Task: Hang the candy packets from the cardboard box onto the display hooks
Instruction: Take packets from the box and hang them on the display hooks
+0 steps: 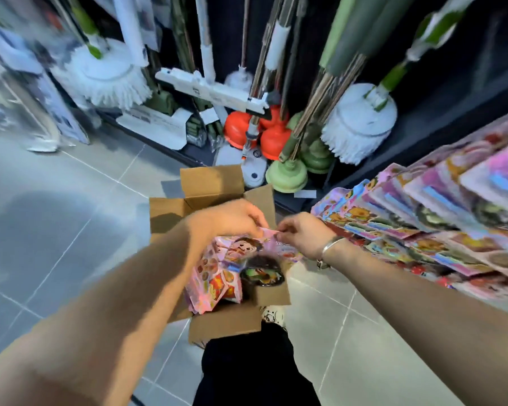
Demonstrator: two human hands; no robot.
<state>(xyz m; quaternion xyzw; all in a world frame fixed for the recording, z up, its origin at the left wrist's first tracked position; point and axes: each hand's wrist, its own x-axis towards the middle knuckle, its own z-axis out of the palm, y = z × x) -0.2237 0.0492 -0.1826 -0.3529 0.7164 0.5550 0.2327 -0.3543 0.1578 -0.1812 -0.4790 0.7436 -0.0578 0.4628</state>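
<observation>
An open cardboard box (208, 183) stands on the floor below me, flaps spread. Several pink candy packets (217, 273) with cartoon prints lie in it. My left hand (232, 218) grips the top edge of the uppermost candy packet (264, 247) over the box. My right hand (302, 232), with a silver bracelet on the wrist, pinches the same packet's top edge from the right. Rows of hung candy packets (423, 212) fill the display at the right; the hooks themselves are hidden.
Mops (109, 74), broom handles and red (238, 128) and green plungers (288, 174) stand against the dark shelf ahead. Grey tiled floor (56, 230) stretches to the left. My dark trouser leg (247, 370) and shoe sit just below the box.
</observation>
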